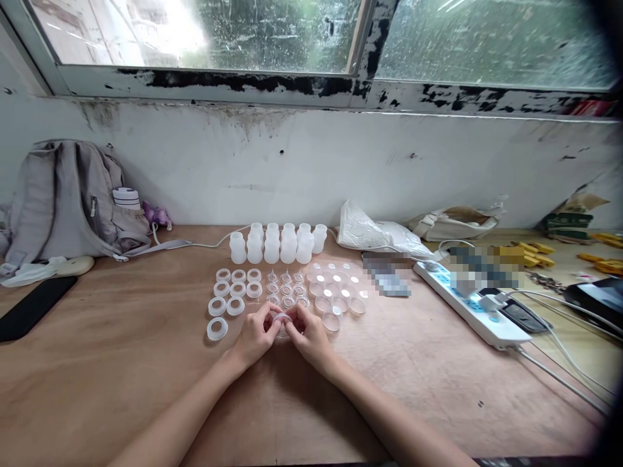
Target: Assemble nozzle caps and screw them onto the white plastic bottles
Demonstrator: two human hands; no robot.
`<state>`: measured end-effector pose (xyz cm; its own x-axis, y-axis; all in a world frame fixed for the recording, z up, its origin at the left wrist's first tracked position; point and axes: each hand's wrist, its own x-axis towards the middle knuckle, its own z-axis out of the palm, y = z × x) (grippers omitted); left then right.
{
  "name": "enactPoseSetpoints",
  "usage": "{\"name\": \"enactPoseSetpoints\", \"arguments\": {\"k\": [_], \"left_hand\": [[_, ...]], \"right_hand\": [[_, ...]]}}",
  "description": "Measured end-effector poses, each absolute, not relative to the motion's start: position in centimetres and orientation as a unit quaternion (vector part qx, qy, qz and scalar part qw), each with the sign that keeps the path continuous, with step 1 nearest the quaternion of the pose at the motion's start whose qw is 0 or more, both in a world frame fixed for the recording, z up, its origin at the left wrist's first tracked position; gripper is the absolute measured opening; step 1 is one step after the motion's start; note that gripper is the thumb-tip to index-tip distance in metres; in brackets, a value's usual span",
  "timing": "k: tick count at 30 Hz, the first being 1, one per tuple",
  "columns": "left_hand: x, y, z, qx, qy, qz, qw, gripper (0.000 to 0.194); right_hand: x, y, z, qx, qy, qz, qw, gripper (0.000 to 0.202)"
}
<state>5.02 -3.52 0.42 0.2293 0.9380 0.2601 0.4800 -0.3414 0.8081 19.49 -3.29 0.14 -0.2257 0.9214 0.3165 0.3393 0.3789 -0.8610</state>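
Observation:
My left hand (256, 334) and my right hand (307, 332) meet at the middle of the wooden table, fingers pinched on a small clear round part (281, 318) between them. Just beyond my fingertips lie several clear nipple-shaped pieces (286, 289) in rows. White rings (217, 329) are laid out left of my left hand. Clear round caps (331, 322) stand in rows beside my right hand. Behind these, several frosted white bottles (272, 246) stand upright in two rows. My fingers partly hide the held part.
A grey backpack (73, 194) and black phone (36, 308) are at the left. On the right lie a white power strip (472, 305) with cables, a blurred phone-like object (389, 274), and yellow items (533, 253). Plastic bags (370, 230) rest by the wall.

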Motion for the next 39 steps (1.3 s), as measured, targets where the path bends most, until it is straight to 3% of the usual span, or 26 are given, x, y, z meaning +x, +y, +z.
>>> {"name": "enactPoseSetpoints", "arguments": {"k": [12,23,32,39], "left_hand": [[5.3,-3.6,0.1,0.738,0.475,0.388,0.282,0.010],[5.2,-2.9,-0.5,0.686,0.483,0.439,0.322,0.015],[5.0,-2.7,-0.9,0.681,0.477,0.449,0.328,0.015],[5.1,-2.5,-0.2,0.624,0.436,0.458,0.460,0.020]], "right_hand": [[19.8,-3.3,0.3,-0.443,-0.726,0.300,0.433,0.007],[20.4,-2.3,0.1,-0.393,-0.501,0.609,0.473,0.033],[20.2,-2.0,-0.4,-0.374,-0.553,0.603,0.436,0.027],[19.9,-2.1,-0.8,-0.380,-0.534,0.608,0.448,0.026]]}}
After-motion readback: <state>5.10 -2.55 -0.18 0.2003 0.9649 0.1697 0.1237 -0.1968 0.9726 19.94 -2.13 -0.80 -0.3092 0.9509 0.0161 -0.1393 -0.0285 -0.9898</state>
